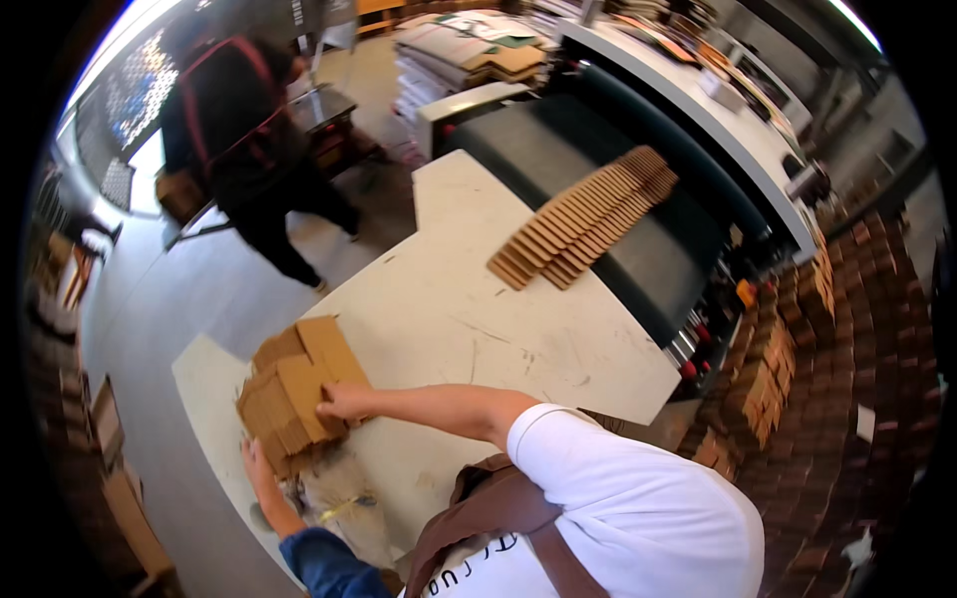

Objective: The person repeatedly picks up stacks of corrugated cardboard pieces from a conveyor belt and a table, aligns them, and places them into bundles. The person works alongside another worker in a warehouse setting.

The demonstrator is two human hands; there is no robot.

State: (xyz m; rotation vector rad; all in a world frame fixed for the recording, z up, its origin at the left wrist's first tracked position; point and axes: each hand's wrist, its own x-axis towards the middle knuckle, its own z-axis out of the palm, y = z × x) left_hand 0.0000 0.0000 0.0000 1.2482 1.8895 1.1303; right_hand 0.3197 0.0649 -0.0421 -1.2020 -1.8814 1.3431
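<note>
Head view: shows a brown cardboard pile on the left end of the white table, with stepped layers and unsquared edges. Has the right hand on the right side of the pile, fingers bent against the upper pieces; cannot tell whether pinching or only pressing. Has the left hand at the lower left edge, fingers stretched up along the layers; cannot make out the thumb, nor how firm the hold.

Judging by look, should prove light piece by piece, weightier as a whole; stiff across the flat, ready to bend along any creases, dry rather than slippery, not brittle yet easily dented at the corners. Likely to slip layer over layer if lifted from one side only. Best taken by two opposite edges, with fingertips under the lowest piece, squeezing gently to avoid crushing.

Farther up, shows a fan of brown pieces, overlapping like shingles, lying partly on the table and partly on the dark belt of the machine. Just beside the near edge of the pile, shows a pale bag, possibly in the way of fingers reaching below. Beyond the table, shows a co-worker, turned away and well apart; at the top, stacked sheets; at right, tall cardboard stacks near the machine.
</note>
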